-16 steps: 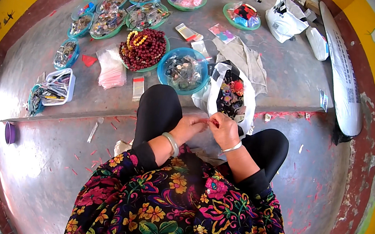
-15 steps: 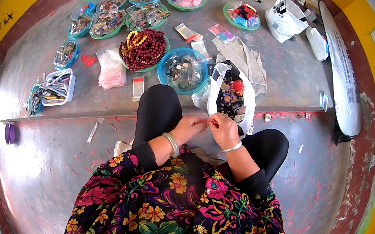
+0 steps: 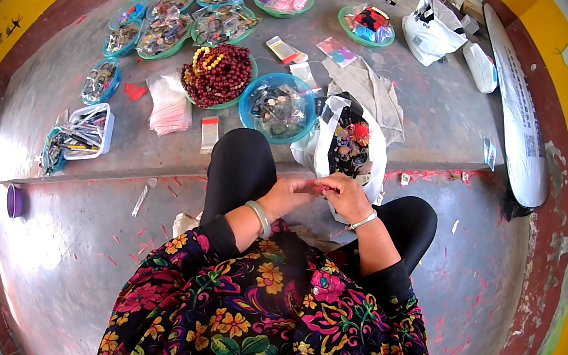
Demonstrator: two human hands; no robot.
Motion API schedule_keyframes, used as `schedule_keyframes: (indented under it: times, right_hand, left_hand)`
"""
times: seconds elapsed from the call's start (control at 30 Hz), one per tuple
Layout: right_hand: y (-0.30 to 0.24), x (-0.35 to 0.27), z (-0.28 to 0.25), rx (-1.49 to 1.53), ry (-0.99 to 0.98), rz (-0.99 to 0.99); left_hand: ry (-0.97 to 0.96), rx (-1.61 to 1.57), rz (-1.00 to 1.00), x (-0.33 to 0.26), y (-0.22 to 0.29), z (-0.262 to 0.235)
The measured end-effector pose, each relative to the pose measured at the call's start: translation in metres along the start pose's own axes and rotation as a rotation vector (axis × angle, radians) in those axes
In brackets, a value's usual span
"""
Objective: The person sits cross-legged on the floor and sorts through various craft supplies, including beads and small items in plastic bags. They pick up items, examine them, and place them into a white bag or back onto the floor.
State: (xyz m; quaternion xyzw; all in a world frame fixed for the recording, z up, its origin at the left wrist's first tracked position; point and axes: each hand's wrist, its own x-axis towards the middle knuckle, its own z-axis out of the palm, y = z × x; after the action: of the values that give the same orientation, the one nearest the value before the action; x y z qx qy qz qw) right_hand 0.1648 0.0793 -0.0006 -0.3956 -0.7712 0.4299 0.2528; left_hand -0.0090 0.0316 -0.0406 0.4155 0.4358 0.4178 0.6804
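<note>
Head view shows both hands meeting just below the frame's centre, between the black-clad knees, with a small red piece [image 3: 317, 188] between the fingertips. Left hand [image 3: 287, 194], wearing a pale bangle [image 3: 259, 219], has its fingers drawn together at the piece's nine o'clock side; right hand [image 3: 347, 198], wearing a silver bracelet [image 3: 362, 221], curls over it from three o'clock, fingers bent in a pinch. Both hands appear closed on it, though the covering fingers leave the exact grip of each one unclear.

Taking the joined hands as the dial's centre, an opened white plastic bag [image 3: 377, 146] stands close by at one o'clock, mouth upward, its long axis running roughly twelve to six. Of the two, the right hand is nearer, just beside the bag's near edge. Inside lie dark, mixed trinkets [image 3: 347, 163] and a red flower-shaped ornament [image 3: 359, 133].

The pinched piece is mostly covered: only a reddish sliver shows, too small to tell its shape or long axis.

At eleven o'clock, on the raised concrete ledge [image 3: 445, 128], sits a blue basin [image 3: 272, 137] of clear packets; at ten, a heap of dark-red bead strings [image 3: 222, 87].
</note>
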Motion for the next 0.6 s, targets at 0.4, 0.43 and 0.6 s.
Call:
schedule_keyframes:
  times: [0.4,0.43,0.6]
  right_hand:
    - [-0.013,0.0,-0.001,-0.299,0.088,-0.183]
    - [-0.014,0.0,-0.001,-0.329,0.09,-0.203]
    - [-0.022,0.0,-0.001,-0.188,0.051,-0.096]
  left_hand:
    - [-0.014,0.081,-0.175,0.001,-0.006,-0.001]
    - [-0.019,0.08,-0.17,0.001,-0.006,-0.001]
    - [-0.01,0.1,-0.205,-0.004,0.012,0.003]
